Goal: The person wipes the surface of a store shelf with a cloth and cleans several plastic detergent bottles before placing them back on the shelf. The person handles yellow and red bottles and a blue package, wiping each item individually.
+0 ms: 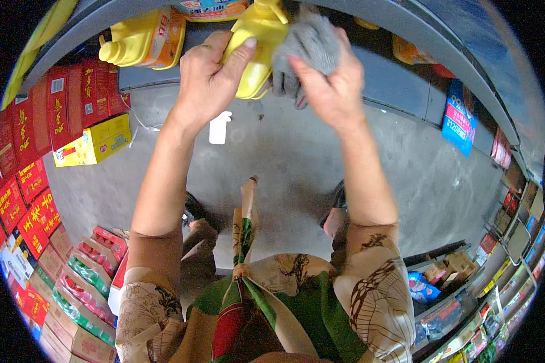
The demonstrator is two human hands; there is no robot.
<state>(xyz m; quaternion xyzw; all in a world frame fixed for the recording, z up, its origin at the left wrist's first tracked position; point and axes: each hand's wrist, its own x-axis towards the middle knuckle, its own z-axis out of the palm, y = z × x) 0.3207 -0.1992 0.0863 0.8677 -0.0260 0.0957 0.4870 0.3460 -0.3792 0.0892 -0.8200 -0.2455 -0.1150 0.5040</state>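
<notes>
While left hand [211, 74] is gripping a yellow jug [261, 51], right hand [336, 88] is clutching a grey cloth [309, 48], fingers curled, beside it.

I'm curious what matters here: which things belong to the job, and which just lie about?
In use:
- yellow plastic jug, in the left hand
- grey fabric cloth, in the right hand

Seemingly just lying about:
- yellow jug with orange label
- red cardboard cartons
- yellow cardboard box

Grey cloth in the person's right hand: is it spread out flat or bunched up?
Bunched up: the grey cloth sits in a thick, creased wad against the right hand.
</notes>
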